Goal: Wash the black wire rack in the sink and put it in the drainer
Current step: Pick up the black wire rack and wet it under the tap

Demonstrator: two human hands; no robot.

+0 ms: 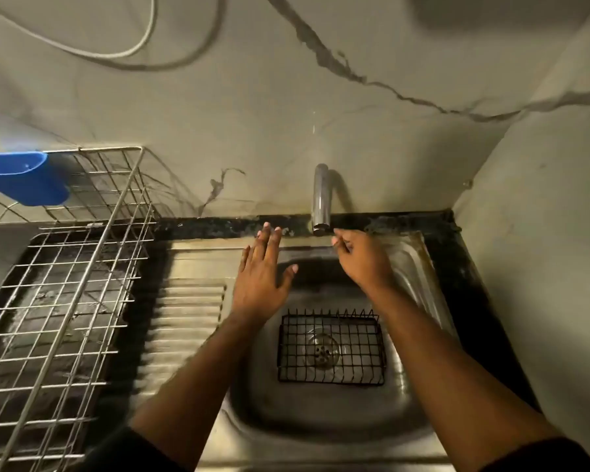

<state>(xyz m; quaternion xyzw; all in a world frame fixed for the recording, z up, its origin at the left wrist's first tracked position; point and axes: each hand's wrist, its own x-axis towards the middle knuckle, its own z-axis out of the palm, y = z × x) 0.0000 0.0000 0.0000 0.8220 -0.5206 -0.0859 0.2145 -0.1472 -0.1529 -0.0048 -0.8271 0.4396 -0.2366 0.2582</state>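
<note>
**Hands hover empty near the tap while the rack sits in the basin**

Both hands reach out over the sink (413, 257), neither one holding anything. Nearest, the black wire rack (331, 349) lies flat on the basin floor, directly over the drain (322, 350), between the two forearms and touched by neither. Farther out, the left hand (261, 277) is spread flat with fingers splayed, above the basin's left rim beside the ribbed draining board (184, 321). The right hand (361, 258) has its fingers loosely curled, just below the spout of the tap (321, 202). To the left, the metal wire drainer (65, 301) stands on the dark tabletop (457, 264), a blue container (24, 178) hooked at its far end.
</note>
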